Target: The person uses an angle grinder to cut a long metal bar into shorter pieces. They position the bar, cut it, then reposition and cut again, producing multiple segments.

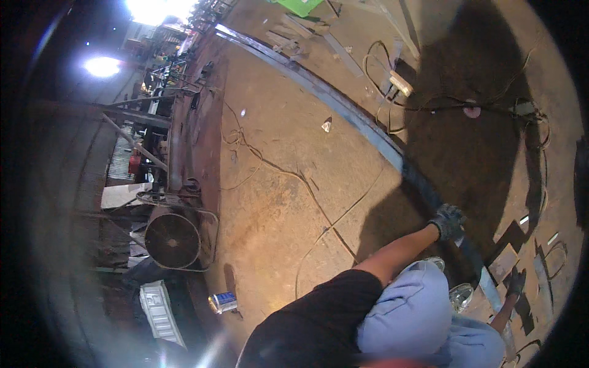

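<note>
Workshop floor is pretty cluttered. Our left hand looks rested on the long metal bar, upper centre to lower right, probably steadying it; can't tell if either grip's clamped. Shifting it probably needs firm hold; loose plates by our right hand and cords crowd us.

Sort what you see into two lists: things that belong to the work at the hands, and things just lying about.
Seemingly in the work:
- long metal beam, with the gloved left hand at it
- gloved right hand, near the beam's close end; contact unclear

Apparently lying about:
- round fan
- crossing cables on the floor
- small blue container
</note>
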Tool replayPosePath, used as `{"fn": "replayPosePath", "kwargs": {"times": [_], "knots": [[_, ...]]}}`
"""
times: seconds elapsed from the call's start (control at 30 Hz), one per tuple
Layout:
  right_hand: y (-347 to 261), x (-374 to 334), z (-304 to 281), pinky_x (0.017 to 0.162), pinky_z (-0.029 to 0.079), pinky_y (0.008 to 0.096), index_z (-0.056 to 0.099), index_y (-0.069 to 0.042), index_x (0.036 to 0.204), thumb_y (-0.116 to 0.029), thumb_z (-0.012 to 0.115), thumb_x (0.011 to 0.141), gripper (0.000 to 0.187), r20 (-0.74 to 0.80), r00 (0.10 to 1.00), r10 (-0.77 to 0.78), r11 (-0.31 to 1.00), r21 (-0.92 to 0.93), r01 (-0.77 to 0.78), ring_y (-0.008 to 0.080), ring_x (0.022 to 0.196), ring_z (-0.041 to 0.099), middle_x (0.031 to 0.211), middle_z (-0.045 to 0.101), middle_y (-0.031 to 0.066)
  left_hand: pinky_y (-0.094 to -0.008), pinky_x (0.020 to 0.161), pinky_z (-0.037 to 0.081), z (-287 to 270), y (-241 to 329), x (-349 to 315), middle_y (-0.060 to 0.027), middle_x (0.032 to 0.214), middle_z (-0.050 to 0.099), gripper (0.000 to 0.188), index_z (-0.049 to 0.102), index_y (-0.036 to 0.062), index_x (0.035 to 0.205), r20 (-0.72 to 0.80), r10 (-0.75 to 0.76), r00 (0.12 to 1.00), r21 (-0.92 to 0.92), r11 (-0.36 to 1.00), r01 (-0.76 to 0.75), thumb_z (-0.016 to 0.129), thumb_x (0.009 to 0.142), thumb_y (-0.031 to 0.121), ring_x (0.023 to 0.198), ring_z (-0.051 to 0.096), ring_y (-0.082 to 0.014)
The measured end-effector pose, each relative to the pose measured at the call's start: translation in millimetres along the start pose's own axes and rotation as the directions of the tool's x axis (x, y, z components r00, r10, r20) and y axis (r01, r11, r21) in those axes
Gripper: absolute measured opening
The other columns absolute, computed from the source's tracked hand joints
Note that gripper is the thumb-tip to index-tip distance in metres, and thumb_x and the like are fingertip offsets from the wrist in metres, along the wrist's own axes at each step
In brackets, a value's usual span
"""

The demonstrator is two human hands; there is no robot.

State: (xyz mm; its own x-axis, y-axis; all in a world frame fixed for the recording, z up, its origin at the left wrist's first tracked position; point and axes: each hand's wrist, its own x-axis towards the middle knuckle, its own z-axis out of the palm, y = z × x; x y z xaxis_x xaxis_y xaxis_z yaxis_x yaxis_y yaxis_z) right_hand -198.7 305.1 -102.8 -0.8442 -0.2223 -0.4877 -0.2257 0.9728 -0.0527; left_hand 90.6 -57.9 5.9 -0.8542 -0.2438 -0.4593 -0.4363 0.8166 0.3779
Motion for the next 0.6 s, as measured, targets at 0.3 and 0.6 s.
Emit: {"fn": "replayPosePath", "kwargs": {"times": [0.3, 0.6], "knots": [[72, -86, -61, 0.097, 0.042, 0.0434, 0.05, -0.002, 0.127, -0.041, 0.056, 0.082, 0.06, -0.161, 0.985, 0.068, 0.978, 0.204, -0.034, 0.0327, 0.116, 0.052, 0.123, 0.055, 0.0214, -0.0427, 0.094, 0.046, -78, -54, -151, -0.0166, 0.118, 0.062, 0.045, 0.061, 0.0084, 0.12, -0.125, -0.242, 0.962, -0.587, 0.8, 0.125, 0.059, 0.085, 0.036, 0.109, 0.058, -0.0342], [266, -292, -160, 0.093, 0.044, 0.0416, 0.054, -0.003, 0.12, -0.024, 0.051, 0.087, 0.039, -0.606, 0.792, 0.072, 0.996, 0.079, -0.03, 0.033, 0.108, 0.057, 0.116, 0.06, 0.0189, -0.0308, 0.08, 0.045, -123, -137, -266, -0.0064, 0.111, 0.061, 0.039, 0.057, 0.0072, 0.126, -0.186, -0.215, 0.959, -0.405, 0.906, 0.124, 0.052, 0.093, 0.027, 0.095, 0.055, -0.0168]]}}
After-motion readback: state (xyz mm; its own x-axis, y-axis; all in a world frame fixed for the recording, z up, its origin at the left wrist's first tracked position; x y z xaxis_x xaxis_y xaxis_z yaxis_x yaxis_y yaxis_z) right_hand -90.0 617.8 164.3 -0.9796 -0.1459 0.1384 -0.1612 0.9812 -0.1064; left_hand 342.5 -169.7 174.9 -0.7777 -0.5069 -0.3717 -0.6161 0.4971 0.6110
